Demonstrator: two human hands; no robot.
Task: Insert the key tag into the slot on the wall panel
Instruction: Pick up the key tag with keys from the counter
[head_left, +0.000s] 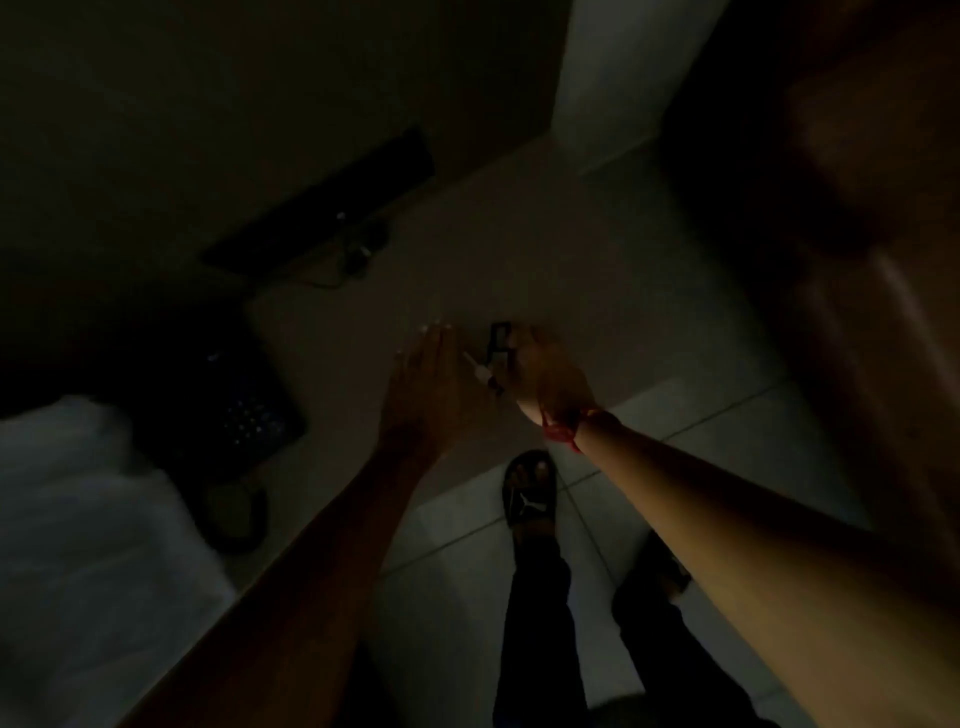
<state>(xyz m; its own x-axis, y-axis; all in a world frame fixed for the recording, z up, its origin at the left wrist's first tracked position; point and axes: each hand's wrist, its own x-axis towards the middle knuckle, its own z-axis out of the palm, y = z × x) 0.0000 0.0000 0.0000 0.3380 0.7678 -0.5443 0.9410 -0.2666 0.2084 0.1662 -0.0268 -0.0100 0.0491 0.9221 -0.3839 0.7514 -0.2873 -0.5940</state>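
The room is very dark. My right hand (545, 371), with a red thread at the wrist, is closed around a dark rectangular key tag (500, 340) held against the pale wall. A small light key (480, 371) hangs below the tag, between my two hands. My left hand (431, 384) lies flat on the wall just left of the tag, fingers stretched out, holding nothing. The wall panel and its slot are hidden behind the tag and my right hand; I cannot make them out.
A black TV (322, 202) hangs on the wall at upper left with cables (358, 249) beneath it. A dark bag (244, 410) and a white bed (78, 545) sit at left. A wooden door (872, 260) is at right. My sandalled feet (530, 493) stand on floor tiles.
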